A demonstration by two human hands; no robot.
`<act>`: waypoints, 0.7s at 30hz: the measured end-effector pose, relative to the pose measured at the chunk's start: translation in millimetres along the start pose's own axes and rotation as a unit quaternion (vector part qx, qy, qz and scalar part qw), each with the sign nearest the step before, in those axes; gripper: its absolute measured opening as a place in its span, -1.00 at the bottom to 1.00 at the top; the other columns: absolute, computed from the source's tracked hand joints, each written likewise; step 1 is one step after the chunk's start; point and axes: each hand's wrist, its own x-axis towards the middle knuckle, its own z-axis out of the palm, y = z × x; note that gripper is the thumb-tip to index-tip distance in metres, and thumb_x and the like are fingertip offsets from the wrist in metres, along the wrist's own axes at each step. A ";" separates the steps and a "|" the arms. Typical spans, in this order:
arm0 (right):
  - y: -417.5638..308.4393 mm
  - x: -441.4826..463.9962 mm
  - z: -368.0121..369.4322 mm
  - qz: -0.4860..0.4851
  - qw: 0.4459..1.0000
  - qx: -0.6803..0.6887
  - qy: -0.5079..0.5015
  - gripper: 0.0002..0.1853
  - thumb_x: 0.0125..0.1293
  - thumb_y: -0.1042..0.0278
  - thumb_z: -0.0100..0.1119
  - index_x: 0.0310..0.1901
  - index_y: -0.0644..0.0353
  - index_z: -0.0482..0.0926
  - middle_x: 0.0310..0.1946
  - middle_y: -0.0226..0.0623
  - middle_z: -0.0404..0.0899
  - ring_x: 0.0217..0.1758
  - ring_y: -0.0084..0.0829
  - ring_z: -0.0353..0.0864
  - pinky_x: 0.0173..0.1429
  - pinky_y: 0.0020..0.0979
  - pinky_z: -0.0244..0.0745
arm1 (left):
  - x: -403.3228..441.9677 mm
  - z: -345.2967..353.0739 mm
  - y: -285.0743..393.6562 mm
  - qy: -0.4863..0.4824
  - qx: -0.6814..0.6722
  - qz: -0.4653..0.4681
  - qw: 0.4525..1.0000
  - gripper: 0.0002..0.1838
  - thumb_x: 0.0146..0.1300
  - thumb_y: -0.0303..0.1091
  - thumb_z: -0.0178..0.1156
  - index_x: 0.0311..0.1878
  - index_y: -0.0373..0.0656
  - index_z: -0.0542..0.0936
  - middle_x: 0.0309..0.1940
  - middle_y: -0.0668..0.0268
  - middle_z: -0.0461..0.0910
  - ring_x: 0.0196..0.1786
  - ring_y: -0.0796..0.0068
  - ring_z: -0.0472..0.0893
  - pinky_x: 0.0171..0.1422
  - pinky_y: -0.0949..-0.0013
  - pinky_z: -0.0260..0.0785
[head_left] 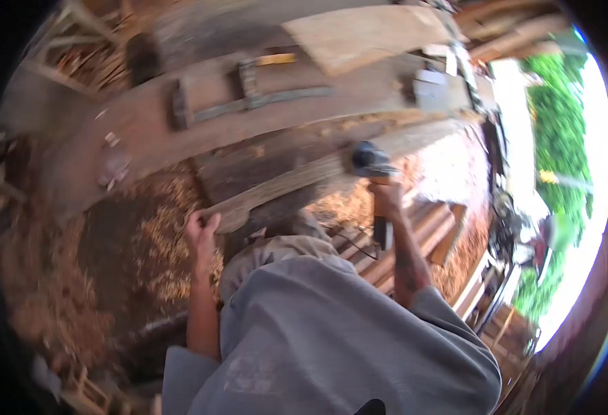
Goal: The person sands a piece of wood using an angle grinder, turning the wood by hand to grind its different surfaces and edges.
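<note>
My left hand [201, 234] is at the near-left end of a long, narrow wooden board [287, 181], its thumb and fingers closed on that end. The board runs up to the right across a workbench. My right hand [386, 198] grips an angle grinder [383, 181] with an orange and black body. Its dark round head [369, 158] is over the board, blurred by motion; whether it touches the wood I cannot tell.
A thick plank [145, 138] with a wooden frame-like piece [252, 102] lies beyond the board. A wide pale board [366, 34] is farther back. Wood shavings [172, 242] cover the ground at left. Stacked timber [428, 232] lies at right, near a parked motorcycle [511, 228].
</note>
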 end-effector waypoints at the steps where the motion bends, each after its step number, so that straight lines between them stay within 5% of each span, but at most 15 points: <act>1: 9.9 -4.1 14.8 -0.064 0.994 -0.082 -0.029 -0.66 0.05 0.11 0.49 -0.30 0.24 0.82 -0.54 -0.27 0.70 -0.43 -0.37 0.70 -0.30 -0.18 0.55 | -2.8 5.5 3.3 0.012 0.037 -0.001 0.999 -0.59 0.32 -0.30 0.45 0.10 -0.36 0.63 -0.05 0.22 0.72 -0.03 0.41 0.65 0.12 0.28 0.50; 2: -43.4 -40.6 14.7 -0.051 0.996 -0.066 -0.018 -0.66 0.05 0.11 0.49 -0.30 0.26 0.82 -0.52 -0.14 0.74 -0.40 -0.26 0.77 -0.28 -0.17 0.61 | -4.8 7.4 5.1 0.001 0.051 0.062 0.997 -0.61 0.32 -0.34 0.45 0.10 -0.38 0.63 -0.07 0.21 0.72 -0.04 0.39 0.65 0.11 0.27 0.50; 4: -73.2 -77.8 43.7 -0.050 0.991 -0.004 -0.125 -0.64 0.07 0.08 0.48 -0.29 0.26 0.80 -0.39 0.03 0.78 -0.24 -0.08 0.85 -0.11 -0.11 0.71 | 3.7 3.2 -12.4 0.008 0.007 0.012 1.000 -0.62 0.31 -0.39 0.47 0.09 -0.39 0.62 -0.10 0.20 0.73 -0.07 0.39 0.65 0.14 0.27 0.49; 5: -63.0 -80.6 72.5 -0.076 0.973 -0.124 -0.180 -0.63 0.05 0.09 0.48 -0.28 0.26 0.79 -0.34 0.07 0.79 -0.20 -0.02 0.85 -0.01 -0.06 0.73 | 7.7 -2.5 -20.4 0.013 0.027 0.018 0.999 -0.62 0.32 -0.41 0.48 0.09 -0.39 0.62 -0.09 0.20 0.73 -0.07 0.38 0.64 0.14 0.27 0.49; 8: -126.4 -118.8 54.3 -0.132 0.972 -0.074 -0.181 -0.34 0.07 0.08 0.51 0.18 0.28 0.63 -0.23 0.08 0.78 -0.14 0.11 0.82 0.06 -0.03 0.73 | 4.1 0.1 -13.1 0.023 0.073 0.021 0.997 -0.63 0.32 -0.43 0.48 0.09 -0.39 0.62 -0.09 0.19 0.72 -0.08 0.37 0.64 0.14 0.25 0.48; 12: -90.0 -65.3 13.6 0.004 0.970 -0.144 -0.193 -0.43 0.08 -0.02 0.49 0.02 0.24 0.71 -0.29 0.01 0.79 -0.21 0.04 0.84 -0.05 -0.09 0.75 | 2.4 6.2 -17.1 0.073 0.094 0.055 0.991 -0.68 0.33 -0.46 0.46 0.06 -0.40 0.61 -0.11 0.20 0.71 -0.09 0.35 0.62 0.14 0.23 0.48; 20: -15.7 35.2 -98.8 -0.016 0.994 -0.039 -0.103 -0.53 0.03 0.09 0.51 -0.07 0.20 0.73 -0.34 0.04 0.77 -0.22 0.00 0.83 -0.07 -0.08 0.69 | -2.5 7.1 -10.9 0.098 0.117 0.023 0.988 -0.74 0.38 -0.48 0.40 0.07 -0.33 0.62 -0.13 0.32 0.67 -0.12 0.48 0.61 0.02 0.36 0.50; 21: -9.8 48.6 -112.0 -0.004 0.995 -0.049 -0.092 -0.53 0.02 0.10 0.52 -0.08 0.21 0.73 -0.35 0.04 0.77 -0.21 0.00 0.83 -0.07 -0.07 0.69 | 0.5 3.3 -13.9 0.129 0.145 -0.040 0.980 -0.70 0.38 -0.39 0.43 0.05 -0.31 0.60 -0.12 0.33 0.63 -0.10 0.42 0.59 0.00 0.32 0.50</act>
